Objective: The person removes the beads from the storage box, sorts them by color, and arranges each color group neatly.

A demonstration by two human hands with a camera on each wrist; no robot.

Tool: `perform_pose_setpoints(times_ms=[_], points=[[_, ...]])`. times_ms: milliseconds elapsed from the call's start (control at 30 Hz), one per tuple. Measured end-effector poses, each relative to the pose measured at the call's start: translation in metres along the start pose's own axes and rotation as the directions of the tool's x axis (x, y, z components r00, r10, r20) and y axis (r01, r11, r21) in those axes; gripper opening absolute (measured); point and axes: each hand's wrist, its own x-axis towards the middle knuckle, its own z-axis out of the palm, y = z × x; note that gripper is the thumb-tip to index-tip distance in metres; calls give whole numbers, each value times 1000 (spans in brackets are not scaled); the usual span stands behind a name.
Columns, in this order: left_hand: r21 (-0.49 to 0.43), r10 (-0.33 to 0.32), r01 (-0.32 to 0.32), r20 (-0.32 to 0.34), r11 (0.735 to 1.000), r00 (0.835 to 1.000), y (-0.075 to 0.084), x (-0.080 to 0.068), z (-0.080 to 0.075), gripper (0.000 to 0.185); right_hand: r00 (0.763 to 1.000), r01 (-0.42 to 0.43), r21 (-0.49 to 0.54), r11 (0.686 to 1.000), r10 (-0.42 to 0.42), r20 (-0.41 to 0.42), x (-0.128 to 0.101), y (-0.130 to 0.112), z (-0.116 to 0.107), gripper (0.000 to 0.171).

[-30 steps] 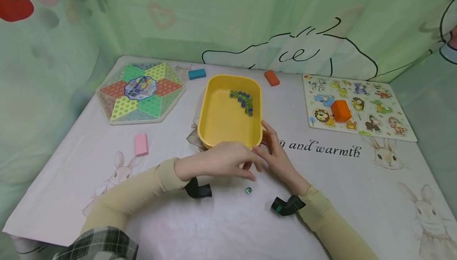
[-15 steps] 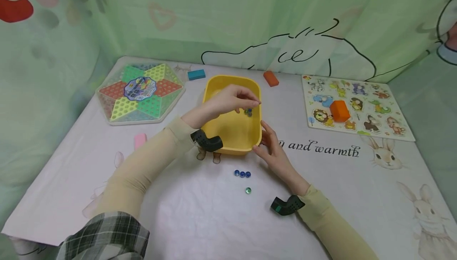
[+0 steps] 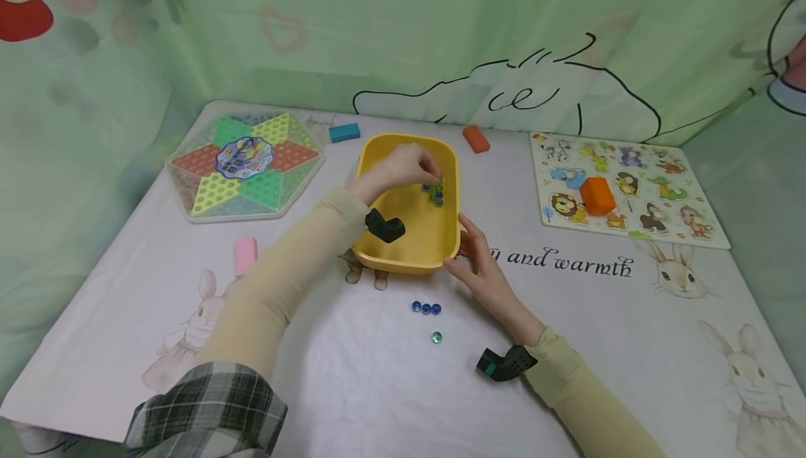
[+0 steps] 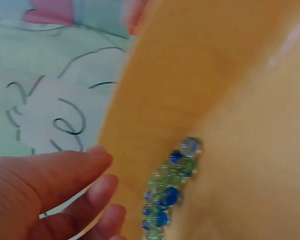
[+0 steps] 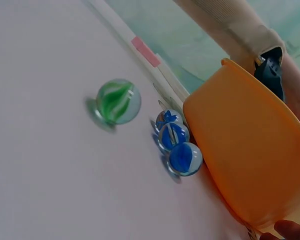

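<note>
The table (image 3: 630, 318) carries a white cloth printed with rabbits, and pale green curtains stand close behind its far edge. Near the far left corner lies a hexagonal marble board (image 3: 244, 164), near the far right corner an animal puzzle (image 3: 655, 199).

The yellow tray (image 3: 403, 252) sits at the middle of the table. The right hand (image 3: 481, 269) rests with relaxed, nearly straight fingers against the tray's near right corner. The left hand (image 3: 398, 168) reaches inside the tray with fingers curled above the cluster of marbles (image 4: 166, 197) by the right wall; I cannot tell whether it pinches one.

On the cloth just before the tray's near edge lie 3 blue marbles (image 3: 426, 308) in a row, touching, and 1 green marble (image 3: 436, 337) a little nearer.

The step in hand seems to be taking marbles out; it calls for a fine pinch on 1 marble.
</note>
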Motion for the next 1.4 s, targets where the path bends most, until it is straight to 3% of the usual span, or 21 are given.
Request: perform_pose_setpoints(times_ms=[133, 433, 733, 867, 1067, 1167, 1400], points=[[156, 16, -23, 46, 987, 999, 0, 6, 7, 9, 1000, -5, -10, 1000, 5, -2, 0, -1, 1, 73], [332, 27, -60, 104, 941, 994, 2, 11, 23, 15, 1000, 8, -21, 1000, -8, -1, 0, -2, 1, 72], [521, 39, -80, 89, 850, 995, 7, 12, 37, 18, 1000, 21, -11, 1000, -21, 3, 0, 0, 1, 73], [548, 46, -91, 94, 832, 994, 10, 10, 38, 16, 1000, 20, -10, 1000, -20, 5, 0, 0, 1, 73], [548, 41, -99, 116, 831, 992, 14, 7, 37, 15, 1000, 27, -16, 999, -27, 0, 0, 2, 1, 73], [527, 50, -103, 115, 843, 992, 15, 4, 33, 14, 1000, 24, -13, 1000, -24, -4, 0, 3, 1, 73], [341, 110, -127, 69, 932, 992, 19, -22, 10, 13, 999, 33, 2, 999, -33, 4, -1, 1, -1, 73]])
